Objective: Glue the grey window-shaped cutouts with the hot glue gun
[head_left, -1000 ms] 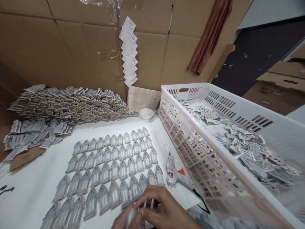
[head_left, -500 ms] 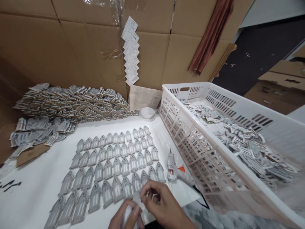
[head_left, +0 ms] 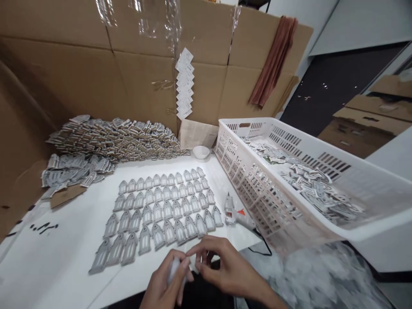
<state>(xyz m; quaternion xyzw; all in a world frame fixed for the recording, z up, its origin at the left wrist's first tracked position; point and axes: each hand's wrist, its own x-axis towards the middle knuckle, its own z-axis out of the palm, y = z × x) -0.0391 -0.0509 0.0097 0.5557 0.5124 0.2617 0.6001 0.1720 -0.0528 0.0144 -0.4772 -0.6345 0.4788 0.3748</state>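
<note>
At six o'clock, my left hand (head_left: 165,281) is holding a white thing (head_left: 174,270); I cannot tell if my right hand (head_left: 222,264) is pinching. Holding too loosely, I could be dropping it.

A reddish cloth (head_left: 273,64) hangs against brown cardboard (head_left: 138,96).

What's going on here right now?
A person's left hand holds a small pale item at the table's near edge. The right hand is close beside it, fingers bent; whether it grips anything is hard to tell. Beyond the hands, grey arched pieces lie in four rows. A glue gun lies between them and a white crate with more pieces inside. A big pile of pieces sits against the cardboard at the back.
</note>
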